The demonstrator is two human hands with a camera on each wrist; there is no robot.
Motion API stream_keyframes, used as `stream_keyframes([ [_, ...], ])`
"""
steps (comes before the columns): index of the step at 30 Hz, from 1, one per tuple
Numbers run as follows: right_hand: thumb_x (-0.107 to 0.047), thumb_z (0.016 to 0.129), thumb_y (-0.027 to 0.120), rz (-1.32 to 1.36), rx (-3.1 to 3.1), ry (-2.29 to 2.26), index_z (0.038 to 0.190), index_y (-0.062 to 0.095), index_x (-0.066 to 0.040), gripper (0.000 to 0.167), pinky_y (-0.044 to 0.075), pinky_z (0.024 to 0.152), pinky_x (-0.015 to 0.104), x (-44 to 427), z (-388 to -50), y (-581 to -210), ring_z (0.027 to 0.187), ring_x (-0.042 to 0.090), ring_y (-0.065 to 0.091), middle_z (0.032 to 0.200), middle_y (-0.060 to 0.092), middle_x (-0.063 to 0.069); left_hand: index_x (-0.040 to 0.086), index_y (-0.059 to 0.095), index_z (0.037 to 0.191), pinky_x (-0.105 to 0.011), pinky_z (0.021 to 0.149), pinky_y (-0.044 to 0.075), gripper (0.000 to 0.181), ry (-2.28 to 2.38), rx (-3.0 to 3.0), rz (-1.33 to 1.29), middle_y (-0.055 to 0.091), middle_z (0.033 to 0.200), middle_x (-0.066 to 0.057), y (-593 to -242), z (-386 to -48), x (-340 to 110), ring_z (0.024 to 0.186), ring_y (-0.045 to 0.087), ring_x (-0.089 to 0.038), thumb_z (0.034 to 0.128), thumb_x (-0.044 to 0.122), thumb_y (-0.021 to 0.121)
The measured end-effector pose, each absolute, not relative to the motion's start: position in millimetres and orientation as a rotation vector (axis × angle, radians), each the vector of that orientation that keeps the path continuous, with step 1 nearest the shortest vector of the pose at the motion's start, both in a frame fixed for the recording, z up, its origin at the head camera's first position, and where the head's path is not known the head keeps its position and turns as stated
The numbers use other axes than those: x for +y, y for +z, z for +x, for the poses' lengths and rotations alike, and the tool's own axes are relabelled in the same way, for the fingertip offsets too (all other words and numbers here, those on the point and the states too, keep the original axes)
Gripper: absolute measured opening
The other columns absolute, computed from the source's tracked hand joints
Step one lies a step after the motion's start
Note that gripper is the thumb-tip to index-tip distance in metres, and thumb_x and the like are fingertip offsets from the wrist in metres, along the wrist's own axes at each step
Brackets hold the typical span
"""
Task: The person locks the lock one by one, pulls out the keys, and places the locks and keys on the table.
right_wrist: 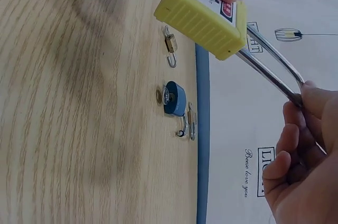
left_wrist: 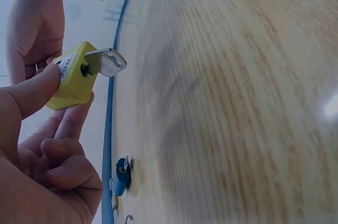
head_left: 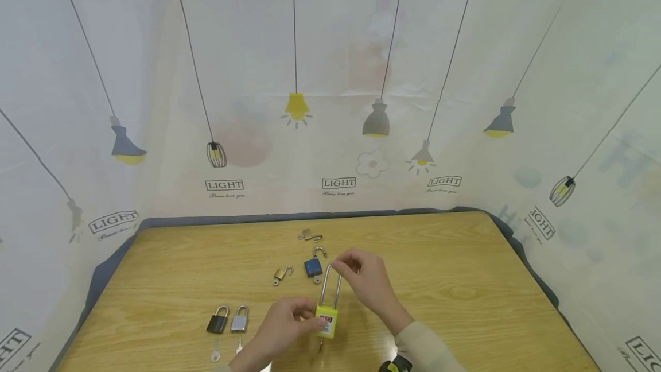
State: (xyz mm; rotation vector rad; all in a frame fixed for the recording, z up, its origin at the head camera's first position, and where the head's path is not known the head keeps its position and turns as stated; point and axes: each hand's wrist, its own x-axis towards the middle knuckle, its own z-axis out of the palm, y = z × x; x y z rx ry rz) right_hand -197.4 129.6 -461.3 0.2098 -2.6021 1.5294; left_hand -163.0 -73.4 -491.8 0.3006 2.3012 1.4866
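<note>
A yellow padlock (head_left: 326, 321) with a long steel shackle (right_wrist: 266, 63) is held up above the table. My left hand (head_left: 289, 323) pinches its body between thumb and fingers. At the top of the shackle, the thumb and fingers of my right hand (head_left: 365, 281) grip the bend. A silver key (left_wrist: 107, 62) sticks out of the keyhole in the body's bottom. Both shackle legs appear to enter the body. Beyond the hands, a blue padlock (head_left: 312, 267) lies with its shackle open and a key in it.
Two small brass-coloured padlocks, one nearer (head_left: 280, 274) and one farther (head_left: 308, 235), lie with open shackles. A black padlock (head_left: 217, 322) and a silver padlock (head_left: 240, 321) lie closed at left, keys below them. A dark object (head_left: 395, 364) is by my right sleeve.
</note>
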Motion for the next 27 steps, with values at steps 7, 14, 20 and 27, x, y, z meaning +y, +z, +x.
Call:
stream_keyframes([
  [7, -0.033, 0.098, 0.057, 0.226, -2.617, 1.578, 0.1, 0.07, -0.02, 0.018, 0.048, 0.066, 0.021, 133, -196, -465, 0.078, 0.012, 0.06, 0.087, 0.069, 0.001, 0.015, 0.072, 0.098, -0.022, 0.06, 0.044, 0.029, 1.51, 2.313, 0.287, 0.071, 0.086, 0.002, -496, -164, -75, 0.076, 0.056, -0.014, 0.0807, 0.037, 0.077],
  [14, -0.022, 0.102, 0.051, 0.275, -2.726, 1.604, 0.112, 0.066, -0.01, 0.022, 0.049, 0.066, 0.022, 137, -188, -488, 0.08, 0.012, 0.06, 0.09, 0.068, 0.006, 0.011, 0.071, 0.102, -0.027, 0.065, 0.048, 0.035, 1.538, 2.358, 0.183, 0.07, 0.09, 0.0, -497, -166, -79, 0.081, 0.059, -0.016, 0.0814, 0.039, 0.076],
  [20, -0.015, 0.094, 0.059, 0.415, -2.859, 1.656, 0.111, 0.067, -0.005, 0.021, 0.049, 0.068, 0.022, 135, -174, -513, 0.078, 0.009, 0.058, 0.095, 0.067, 0.004, 0.007, 0.069, 0.11, -0.025, 0.064, 0.049, 0.042, 1.576, 2.392, 0.118, 0.069, 0.092, -0.001, -494, -166, -80, 0.079, 0.058, -0.016, 0.0813, 0.037, 0.076],
  [27, -0.017, 0.09, 0.067, 0.589, -2.844, 1.98, 0.108, 0.069, -0.007, 0.02, 0.05, 0.073, 0.021, 129, -164, -528, 0.084, 0.008, 0.059, 0.095, 0.068, 0.005, 0.012, 0.07, 0.108, -0.023, 0.068, 0.047, 0.043, 1.605, 2.435, 0.055, 0.068, 0.091, 0.0, -493, -169, -80, 0.081, 0.056, -0.015, 0.0791, 0.042, 0.077],
])
